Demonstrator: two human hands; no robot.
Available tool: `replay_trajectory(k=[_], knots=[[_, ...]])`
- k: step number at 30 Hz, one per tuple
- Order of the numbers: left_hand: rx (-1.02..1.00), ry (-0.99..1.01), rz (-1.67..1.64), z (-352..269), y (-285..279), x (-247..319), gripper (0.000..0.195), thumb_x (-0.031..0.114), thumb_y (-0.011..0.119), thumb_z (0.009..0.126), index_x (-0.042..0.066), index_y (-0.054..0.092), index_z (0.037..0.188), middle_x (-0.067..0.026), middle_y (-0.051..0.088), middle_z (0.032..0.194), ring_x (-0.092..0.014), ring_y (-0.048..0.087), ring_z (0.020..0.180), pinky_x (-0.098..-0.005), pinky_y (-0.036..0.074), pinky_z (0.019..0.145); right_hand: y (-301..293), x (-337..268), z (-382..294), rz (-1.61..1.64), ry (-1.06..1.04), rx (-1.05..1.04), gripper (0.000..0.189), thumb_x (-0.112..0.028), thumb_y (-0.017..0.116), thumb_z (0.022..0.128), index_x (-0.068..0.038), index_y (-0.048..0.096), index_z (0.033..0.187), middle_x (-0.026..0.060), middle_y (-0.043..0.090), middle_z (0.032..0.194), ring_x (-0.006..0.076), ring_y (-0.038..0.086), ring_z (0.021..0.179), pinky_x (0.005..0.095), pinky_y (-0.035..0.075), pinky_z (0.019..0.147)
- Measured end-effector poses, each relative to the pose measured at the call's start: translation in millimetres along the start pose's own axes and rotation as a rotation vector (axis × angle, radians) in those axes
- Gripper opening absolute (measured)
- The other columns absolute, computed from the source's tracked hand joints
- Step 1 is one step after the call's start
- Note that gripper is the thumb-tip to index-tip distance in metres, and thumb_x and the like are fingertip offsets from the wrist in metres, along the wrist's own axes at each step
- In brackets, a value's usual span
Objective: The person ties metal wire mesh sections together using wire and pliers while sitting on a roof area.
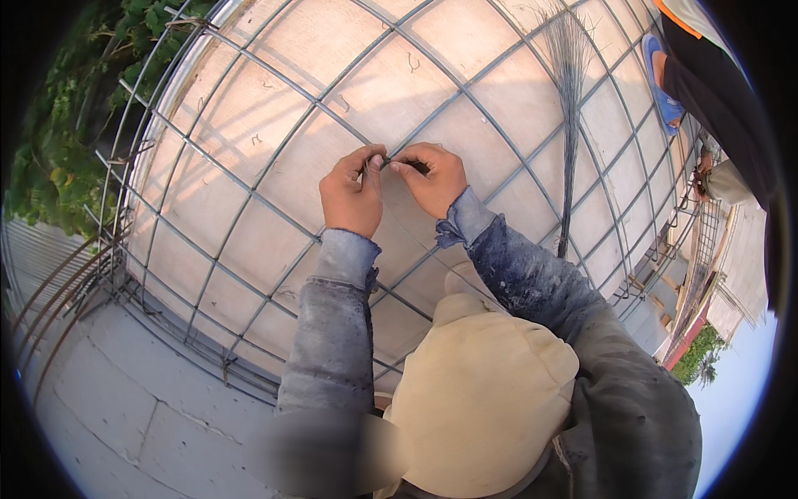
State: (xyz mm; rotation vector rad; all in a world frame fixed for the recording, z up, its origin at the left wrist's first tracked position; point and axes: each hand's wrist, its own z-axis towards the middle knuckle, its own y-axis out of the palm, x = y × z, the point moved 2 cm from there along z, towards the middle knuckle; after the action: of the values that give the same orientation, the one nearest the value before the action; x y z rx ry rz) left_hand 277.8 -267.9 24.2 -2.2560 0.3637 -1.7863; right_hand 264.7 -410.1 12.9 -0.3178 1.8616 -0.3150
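A mesh of steel reinforcing bars spreads over pale boards in front of me. At one bar crossing in the middle, my left hand pinches a thin tie wire between thumb and forefinger. Close by on its right, my right hand has its thumb and forefinger closed on the wire at the same crossing. From there a length of wire trails down towards the cap. The fingers hide the exact loop around the bars. A bundle of tie wires, splayed at its top end, lies across the mesh to the right.
A beige cap covers the lower middle of the view. Another person's foot in a blue sandal is at upper right, with a hand below. Rusty bars curve out left beside a grey block wall. Wire scraps dot the boards.
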Motion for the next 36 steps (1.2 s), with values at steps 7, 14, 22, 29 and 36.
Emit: replay_trajectory(k=[7, 14, 22, 29, 36], knots=[[0.002, 0.004, -0.016, -16, -3, -6, 0.012, 0.001, 0.058, 0.086, 0.002, 0.066, 0.094, -0.0114, 0.068, 0.090, -0.016, 0.064, 0.084, -0.0271, 0.050, 0.075, -15, 4, 22, -0.122, 0.159, -0.220, 0.021, -0.022, 0.069, 0.076, -0.004, 0.071, 0.088, 0.0154, 0.068, 0.086, 0.0248, 0.066, 0.082, 0.0324, 0.050, 0.074], [0.163, 0.018, -0.194, -45, 21, -16, 0.018, -0.007, 0.059, 0.081, 0.004, 0.065, 0.093, -0.0132, 0.067, 0.098, -0.020, 0.065, 0.094, -0.0289, 0.052, 0.077, -17, -32, 70, -0.535, 0.108, -0.635, 0.018, -0.016, 0.069, 0.076, 0.000, 0.069, 0.083, 0.0135, 0.067, 0.074, 0.0207, 0.064, 0.069, 0.0298, 0.050, 0.062], [0.137, -0.111, -0.197, -76, 46, 2, 0.037, -0.011, 0.048, 0.082, 0.003, 0.056, 0.116, -0.0196, 0.054, 0.123, -0.025, 0.060, 0.104, -0.0317, 0.050, 0.085, 23, -83, 68, -1.234, -0.138, -0.882, 0.016, -0.012, 0.067, 0.075, 0.003, 0.067, 0.082, 0.0185, 0.066, 0.079, 0.0299, 0.066, 0.076, 0.0352, 0.053, 0.071], [0.004, -0.123, -0.270, -94, 31, 18, 0.071, -0.012, 0.042, 0.071, 0.004, 0.028, 0.139, -0.0184, 0.044, 0.134, -0.029, 0.053, 0.113, -0.0354, 0.042, 0.097, 5, -48, 34, -0.639, 0.174, -0.351, 0.025, -0.021, 0.067, 0.077, 0.002, 0.065, 0.087, 0.0156, 0.067, 0.082, 0.0275, 0.066, 0.079, 0.0360, 0.051, 0.074], [0.053, 0.085, 0.156, -118, -91, -10, 0.048, -0.009, 0.048, 0.072, 0.003, 0.052, 0.118, -0.0163, 0.051, 0.124, -0.030, 0.049, 0.117, -0.0380, 0.038, 0.099, 16, -56, 28, -0.867, 0.041, -0.331, 0.020, -0.018, 0.067, 0.076, 0.001, 0.065, 0.082, 0.0184, 0.065, 0.077, 0.0326, 0.063, 0.072, 0.0392, 0.050, 0.068]])
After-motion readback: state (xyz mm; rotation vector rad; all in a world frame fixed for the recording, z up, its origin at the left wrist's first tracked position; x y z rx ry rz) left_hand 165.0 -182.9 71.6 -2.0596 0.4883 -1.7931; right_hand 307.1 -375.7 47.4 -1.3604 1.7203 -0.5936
